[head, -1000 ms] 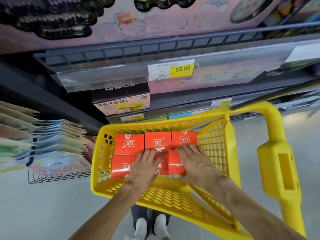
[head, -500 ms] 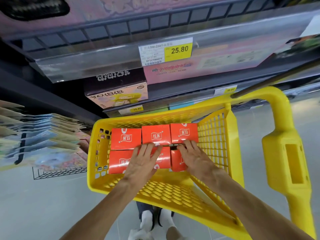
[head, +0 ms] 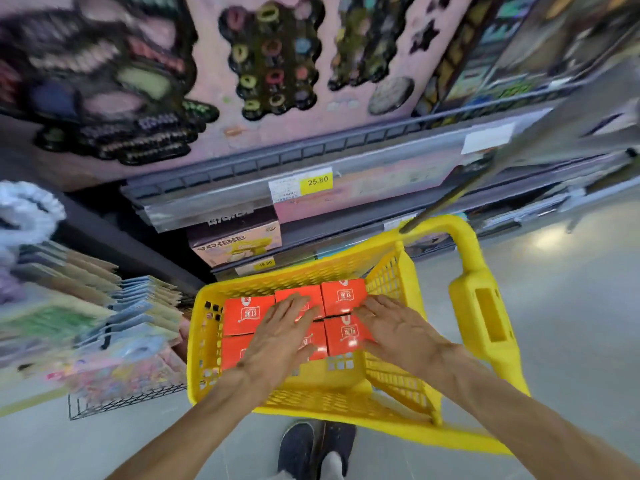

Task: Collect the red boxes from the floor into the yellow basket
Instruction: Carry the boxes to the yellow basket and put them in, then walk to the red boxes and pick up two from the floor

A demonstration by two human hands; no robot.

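Hands, left hand (head: 284, 336) and right hand (head: 394, 327), lie open and flat gripping nothing on red boxes (head: 343, 299) in yellow basket (head: 204, 344); uneven pressing could skew the packed rows.

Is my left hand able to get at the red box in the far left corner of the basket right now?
Probably yes. The left hand lies flat just beside that red box, whose top is uncovered, and the yellow basket is open above.

The yellow basket (head: 388, 400) is seen standing on the grey floor (head: 571, 306), with red boxes (head: 343, 297) packed in two rows inside it.
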